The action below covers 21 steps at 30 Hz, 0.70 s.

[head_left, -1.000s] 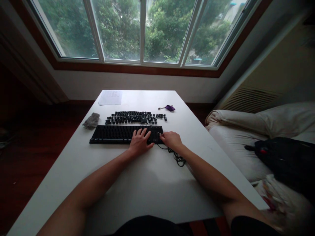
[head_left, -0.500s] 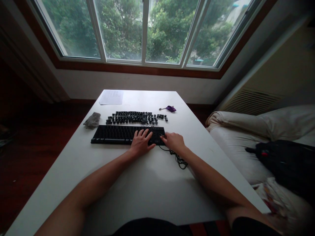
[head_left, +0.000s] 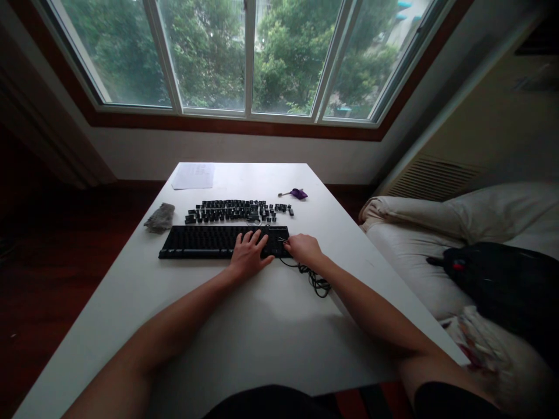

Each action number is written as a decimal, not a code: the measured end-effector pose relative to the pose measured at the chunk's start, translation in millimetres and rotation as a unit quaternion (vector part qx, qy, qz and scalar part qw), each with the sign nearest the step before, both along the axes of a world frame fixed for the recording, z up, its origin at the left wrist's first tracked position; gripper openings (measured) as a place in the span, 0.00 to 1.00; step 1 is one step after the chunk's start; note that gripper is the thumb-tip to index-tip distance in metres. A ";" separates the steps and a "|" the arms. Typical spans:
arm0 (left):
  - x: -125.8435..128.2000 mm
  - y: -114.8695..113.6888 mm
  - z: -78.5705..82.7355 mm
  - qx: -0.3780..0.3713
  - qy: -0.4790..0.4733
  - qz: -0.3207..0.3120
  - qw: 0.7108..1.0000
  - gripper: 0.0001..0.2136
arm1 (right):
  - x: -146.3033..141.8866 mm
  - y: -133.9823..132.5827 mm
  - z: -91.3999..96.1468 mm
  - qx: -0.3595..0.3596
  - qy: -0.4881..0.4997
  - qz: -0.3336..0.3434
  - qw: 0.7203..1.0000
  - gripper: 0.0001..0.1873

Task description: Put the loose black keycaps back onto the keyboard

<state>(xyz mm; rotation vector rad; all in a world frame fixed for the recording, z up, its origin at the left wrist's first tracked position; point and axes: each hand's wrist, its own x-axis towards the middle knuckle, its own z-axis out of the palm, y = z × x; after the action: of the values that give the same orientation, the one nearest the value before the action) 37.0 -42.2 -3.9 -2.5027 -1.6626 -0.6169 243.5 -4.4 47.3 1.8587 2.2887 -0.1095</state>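
A black keyboard [head_left: 196, 241] lies across the white table. My left hand [head_left: 250, 254] rests on it right of the middle, fingers spread flat and holding nothing. At the keyboard's right end, my right hand [head_left: 304, 250] is closed around a small wire keycap puller [head_left: 282, 239], whose thin metal tips reach over the number keys. Whether the tips grip a key is too small to tell. Behind the keyboard, loose black keycaps [head_left: 227, 212] stand in rows. The keyboard's coiled black cable [head_left: 318, 284] lies beside my right wrist.
A grey crumpled cloth or bag [head_left: 160, 217] lies left of the keycaps. Farther back are paper sheets [head_left: 193, 176] and a purple-handled brush [head_left: 299, 194]. A pale sofa [head_left: 406, 233] with a black bag [head_left: 502, 279] stands right of the table [head_left: 244, 331]; a window is ahead.
The view has shifted slightly. My left hand stays flat on the keyboard; my right hand stays at its right end, with the puller's metal tips showing a little more.
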 end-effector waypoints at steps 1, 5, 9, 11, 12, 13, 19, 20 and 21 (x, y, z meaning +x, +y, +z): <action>-0.6 -0.3 0.3 0.002 0.000 -0.001 1.000 0.30 | -0.9 -1.8 0.6 0.003 -0.002 -0.001 1.000 0.22; -3.0 -1.1 1.1 0.009 -0.001 -0.005 1.000 0.30 | -4.2 -10.3 0.6 0.024 -0.005 -0.010 1.000 0.22; -4.3 -1.0 0.3 0.008 -0.004 -0.007 1.000 0.30 | -8.6 -18.5 0.3 0.030 -0.003 -0.020 0.999 0.22; -4.5 -0.6 -0.4 0.005 -0.005 -0.009 1.000 0.30 | -9.3 -21.2 4.2 0.032 -0.002 -0.028 0.999 0.22; -4.6 -0.4 -0.7 0.004 -0.007 -0.009 1.000 0.30 | -8.7 -21.9 7.9 0.038 0.000 -0.034 0.999 0.23; -4.6 -0.2 -0.9 0.003 -0.008 -0.010 1.000 0.30 | -7.2 -21.9 12.7 0.050 0.003 -0.040 0.998 0.23; -4.8 -1.9 0.9 -0.001 -0.019 -0.013 1.000 0.29 | 7.9 1.8 46.5 0.069 0.013 -0.062 0.996 0.28; -4.4 -2.7 1.0 0.000 -0.020 -0.013 1.000 0.29 | 8.8 10.2 48.9 0.052 0.014 -0.062 0.997 0.28; -3.5 -3.6 1.0 0.002 -0.021 -0.013 1.000 0.29 | 8.5 19.6 49.6 0.037 0.015 -0.064 0.997 0.27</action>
<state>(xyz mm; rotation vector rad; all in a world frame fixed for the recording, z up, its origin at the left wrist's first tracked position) 33.4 -45.8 -2.9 -2.5300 -1.6436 -0.6787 252.0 15.2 96.9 2.0534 2.2212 -0.0724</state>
